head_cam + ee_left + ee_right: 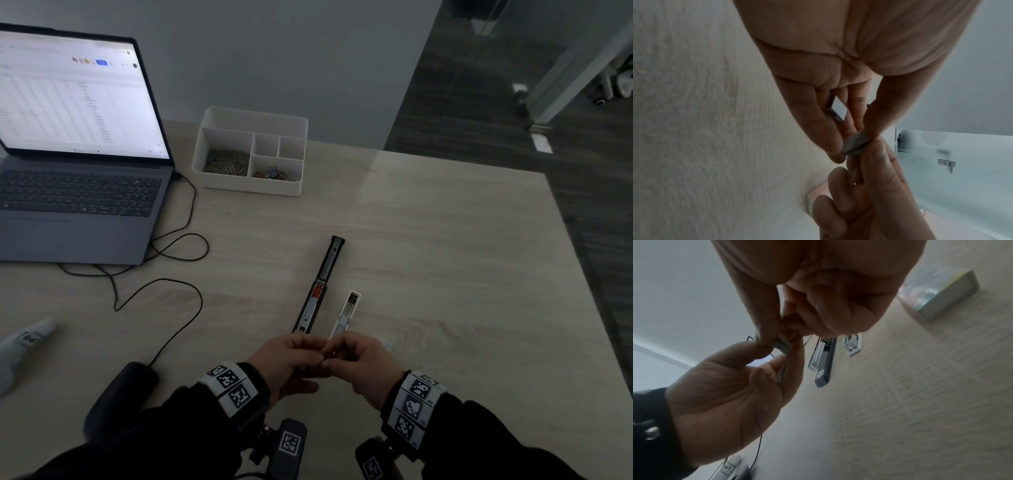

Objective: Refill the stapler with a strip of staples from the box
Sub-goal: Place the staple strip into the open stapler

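The stapler lies opened flat mid-table, with its black magazine arm (320, 287) beside the white base (347, 313). Just in front of it my left hand (313, 354) and right hand (335, 353) meet above the table. Between their thumbs and fingertips both pinch a short grey strip of staples (856, 144), which also shows in the right wrist view as a grey strip of staples (782, 344). A second grey piece (781, 374) lies along my left fingers. The staple box (939, 293) sits on the table by my right hand and is mostly hidden in the head view.
An open laptop (78, 154) stands at the back left, its black cable (164, 281) looping across the table. A white organiser tray (251, 152) with paper clips stands behind the stapler. A white tube (27, 339) lies at the left edge. The table's edge (582, 274) runs along the right.
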{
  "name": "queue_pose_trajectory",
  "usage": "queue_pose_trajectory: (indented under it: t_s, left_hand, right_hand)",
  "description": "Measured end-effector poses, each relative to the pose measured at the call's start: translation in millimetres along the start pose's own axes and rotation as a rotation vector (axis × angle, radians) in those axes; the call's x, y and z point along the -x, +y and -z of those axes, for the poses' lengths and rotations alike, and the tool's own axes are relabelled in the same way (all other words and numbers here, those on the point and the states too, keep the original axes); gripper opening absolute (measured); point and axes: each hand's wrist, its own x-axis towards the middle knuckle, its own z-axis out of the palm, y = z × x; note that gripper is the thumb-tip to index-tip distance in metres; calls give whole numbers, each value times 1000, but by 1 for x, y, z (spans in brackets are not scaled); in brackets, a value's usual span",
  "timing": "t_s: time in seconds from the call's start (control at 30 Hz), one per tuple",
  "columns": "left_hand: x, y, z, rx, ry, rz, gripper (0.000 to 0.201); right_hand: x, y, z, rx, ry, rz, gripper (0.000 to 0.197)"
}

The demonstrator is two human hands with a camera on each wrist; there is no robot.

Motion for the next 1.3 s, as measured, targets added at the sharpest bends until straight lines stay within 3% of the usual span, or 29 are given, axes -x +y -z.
queue_pose_trajectory:
  t_s: [0.23,0.43,0.53,0.73,0.97,1.17,1.3]
  left_hand:
    - [0,1,6,13,109,-26,11]
    - [-2,0,26,-184,346,-106,9]
    - [-4,3,33,-247,398,-136,12]
    - [-10,7,33,-392,379,-154,39]
    - [-16,6,33,-544,340,-172,42]
    - [-17,5,33,-527,332,-168,37]
    - [-20,6,37,-409,342,-155,12]
  right_hand:
    - [-12,4,2,-101,113,-87,20]
    - [-37,-16,0,-70,157,-93,14]
    - [-52,-28,-4,-43,148,-110,14]
    - [-80,-30,-12,136,160,-102,11]
    - [-87,-31,-13,350,183,-62,7]
    - [-89,-29,-13,475,160,-25,8]
    - [-86,-30,-13,641,87,54,9]
